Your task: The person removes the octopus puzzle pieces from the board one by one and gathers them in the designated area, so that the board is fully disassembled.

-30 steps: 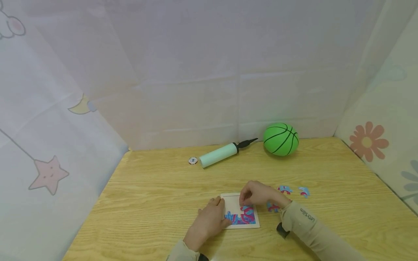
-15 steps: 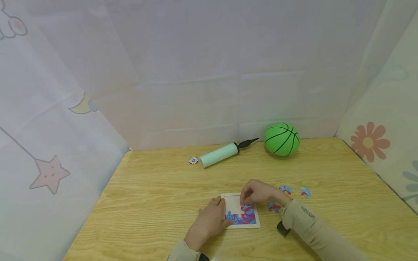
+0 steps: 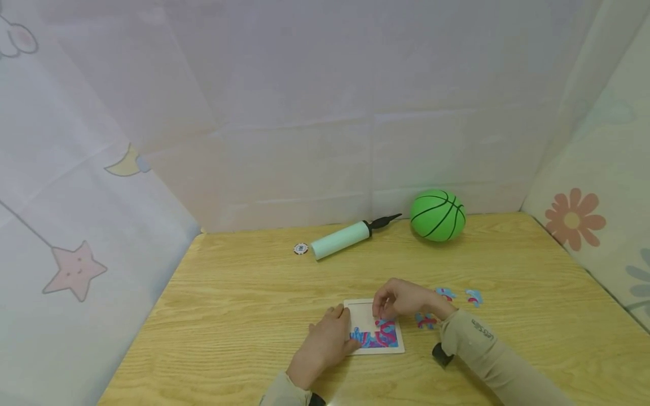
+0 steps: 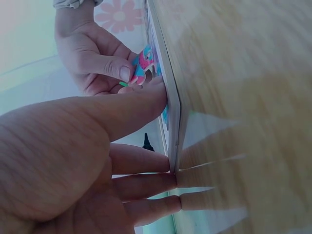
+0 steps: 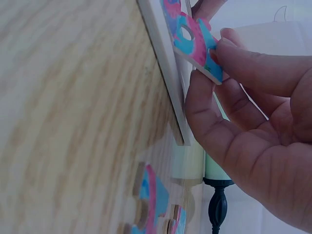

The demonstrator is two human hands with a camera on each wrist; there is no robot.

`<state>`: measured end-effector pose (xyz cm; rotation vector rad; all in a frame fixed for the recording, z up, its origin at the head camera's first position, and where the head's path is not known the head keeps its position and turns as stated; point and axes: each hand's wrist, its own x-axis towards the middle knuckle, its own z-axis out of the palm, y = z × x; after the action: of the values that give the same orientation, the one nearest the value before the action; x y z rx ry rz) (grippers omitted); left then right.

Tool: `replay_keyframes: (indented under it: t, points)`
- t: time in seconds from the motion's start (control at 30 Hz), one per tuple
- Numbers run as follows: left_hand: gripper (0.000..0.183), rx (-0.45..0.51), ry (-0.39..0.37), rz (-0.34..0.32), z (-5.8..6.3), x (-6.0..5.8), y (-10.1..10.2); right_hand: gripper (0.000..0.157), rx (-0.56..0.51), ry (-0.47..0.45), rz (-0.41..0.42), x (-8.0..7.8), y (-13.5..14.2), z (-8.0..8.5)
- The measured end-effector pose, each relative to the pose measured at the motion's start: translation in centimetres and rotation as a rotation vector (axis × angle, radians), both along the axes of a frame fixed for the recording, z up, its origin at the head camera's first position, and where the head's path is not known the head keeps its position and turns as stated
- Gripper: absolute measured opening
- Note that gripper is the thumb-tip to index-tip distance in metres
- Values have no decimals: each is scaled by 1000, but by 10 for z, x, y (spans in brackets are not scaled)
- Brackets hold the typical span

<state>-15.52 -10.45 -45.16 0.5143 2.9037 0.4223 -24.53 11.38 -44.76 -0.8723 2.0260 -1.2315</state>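
A square puzzle tray [image 3: 374, 351] lies on the table, its lower part filled with blue, pink and purple pieces and its upper left part bare. My left hand [image 3: 326, 342] lies at the tray's left side, thumb over the front rim and the other fingers extended along the edge. Above the tray's right side, my right hand [image 3: 401, 299] pinches a puzzle piece [image 5: 197, 46] between thumb and fingers. The right wrist view shows this piece tilted, one edge raised and its far end close to the laid pieces.
Several loose puzzle pieces [image 3: 474, 297] lie right of the tray, partly behind the right forearm. Farther back are a poker chip [image 3: 301, 248], a mint-green hand pump [image 3: 341, 241] with a black nozzle, and a green ball [image 3: 438, 215]. Printed cloth walls surround the wooden table [image 3: 228, 293].
My right hand stays over the tray's right side with the puzzle piece, its fingers and wrist shifting only slightly. The left hand keeps its place on the tray.
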Motion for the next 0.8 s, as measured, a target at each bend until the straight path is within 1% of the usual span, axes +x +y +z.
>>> replay_keyframes:
  t: [0.2, 0.37, 0.5, 0.6, 0.8]
  points:
    - [71, 20, -6, 9, 1, 0, 2, 16, -5, -17, -5, 1, 2, 5]
    - [71, 18, -11, 9, 3, 0, 2, 17, -3, -24, -16, 1, 5, 7]
    - [70, 20, -15, 9, 2, 0, 2, 17, 7, -15, -38, -1, 9, 7]
    - [69, 26, -23, 16, 1, -1, 2, 15, 12, 7, -39, -2, 14, 7]
    - [67, 43, -41, 22, 0, -1, 1, 13, 17, 25, -61, 1, 30, 10]
